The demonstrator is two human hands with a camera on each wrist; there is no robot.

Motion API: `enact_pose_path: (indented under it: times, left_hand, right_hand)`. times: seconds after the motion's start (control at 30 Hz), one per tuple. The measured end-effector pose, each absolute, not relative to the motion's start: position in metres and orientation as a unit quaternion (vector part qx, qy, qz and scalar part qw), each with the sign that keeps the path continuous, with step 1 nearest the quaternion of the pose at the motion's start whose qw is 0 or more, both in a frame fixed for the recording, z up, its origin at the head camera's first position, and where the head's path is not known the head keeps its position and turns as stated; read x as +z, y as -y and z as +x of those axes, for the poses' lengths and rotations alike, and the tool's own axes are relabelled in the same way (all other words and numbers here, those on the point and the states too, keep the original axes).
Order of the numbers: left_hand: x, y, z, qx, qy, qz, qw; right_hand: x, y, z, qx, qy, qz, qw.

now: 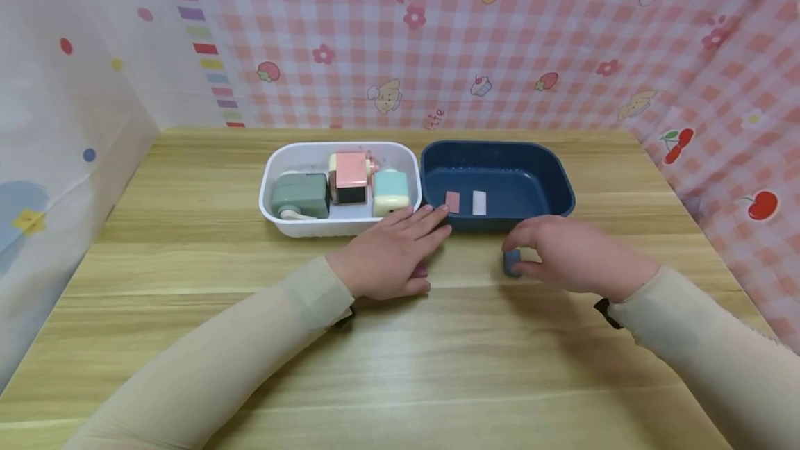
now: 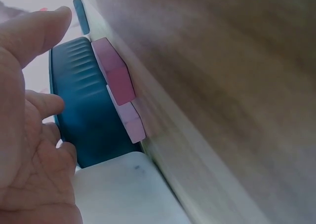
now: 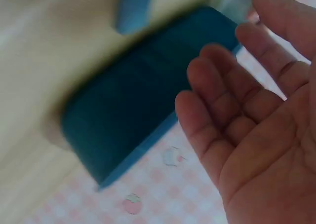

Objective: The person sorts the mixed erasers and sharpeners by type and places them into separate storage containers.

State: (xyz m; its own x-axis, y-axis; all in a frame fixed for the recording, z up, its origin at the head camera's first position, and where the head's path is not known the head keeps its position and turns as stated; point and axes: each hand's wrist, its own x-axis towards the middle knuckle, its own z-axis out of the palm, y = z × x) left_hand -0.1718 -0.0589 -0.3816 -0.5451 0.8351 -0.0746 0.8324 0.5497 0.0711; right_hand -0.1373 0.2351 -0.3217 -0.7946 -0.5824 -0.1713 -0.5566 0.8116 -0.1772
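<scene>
Two small flat erasers: pink (image 1: 420,271) under relaxed left hand (image 1: 390,252), blue (image 1: 512,262) beside relaxed right hand (image 1: 571,254).

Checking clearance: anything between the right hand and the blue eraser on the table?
Nothing visible. The right hand hovers beside the blue eraser, fingers open and not yet gripping it. The blue tub stands just behind, open-topped.
</scene>
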Motion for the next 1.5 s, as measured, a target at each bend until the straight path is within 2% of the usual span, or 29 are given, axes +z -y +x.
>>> enact_pose_path:
  times: [0.27,0.43,0.73,1.03,1.5]
  left_hand:
    - [-0.382,0.059,-0.172,0.016,-0.879,0.473,0.053]
    - [-0.382,0.058,-0.172,0.012,-0.88,0.472,0.05]
    - [-0.383,0.058,-0.173,0.011,-0.88,0.471,0.052]
    - [-0.382,0.058,-0.173,0.007,-0.884,0.464,0.056]
    - [-0.383,0.058,-0.173,0.007,-0.883,0.466,0.048]
  right_hand:
    - [-0.357,-0.24,-0.14,-0.036,-0.949,-0.289,0.12]
    - [-0.364,-0.24,-0.143,-0.031,-0.95,-0.291,0.104]
    - [-0.366,-0.237,-0.147,-0.011,-0.952,-0.286,0.108]
    - [-0.359,-0.236,-0.145,-0.025,-0.952,-0.297,0.066]
    - [-0.332,-0.226,-0.143,-0.081,-0.96,-0.267,0.037]
